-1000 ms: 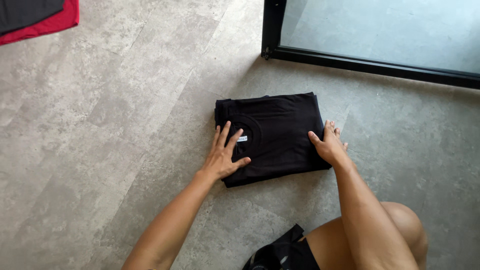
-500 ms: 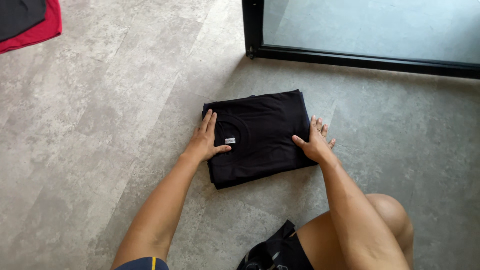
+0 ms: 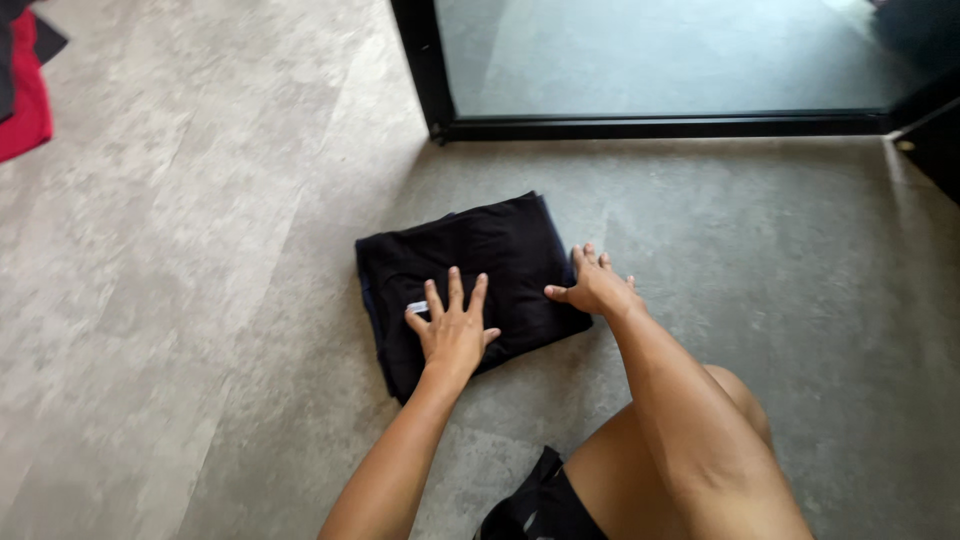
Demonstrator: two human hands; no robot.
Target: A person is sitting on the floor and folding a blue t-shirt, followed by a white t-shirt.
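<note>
A black folded shirt point(image 3: 470, 255) lies flat on the grey floor in the middle of the head view, a small white label showing at its neck. My left hand point(image 3: 452, 328) rests palm down on the shirt's near half, fingers spread, just beside the label. My right hand point(image 3: 595, 286) lies at the shirt's right edge, fingers spread, partly on the cloth and partly on the floor. Neither hand grips anything.
A black-framed glass door point(image 3: 640, 126) runs across the back, close behind the shirt. Red and dark cloth point(image 3: 22, 90) lies at the far left edge. My bare knee point(image 3: 690, 450) and dark shorts point(image 3: 535, 505) fill the lower right.
My left hand has slid from the shirt's left edge onto its middle near the label. The view has shifted, so the shirt sits lower and the door shows more.
</note>
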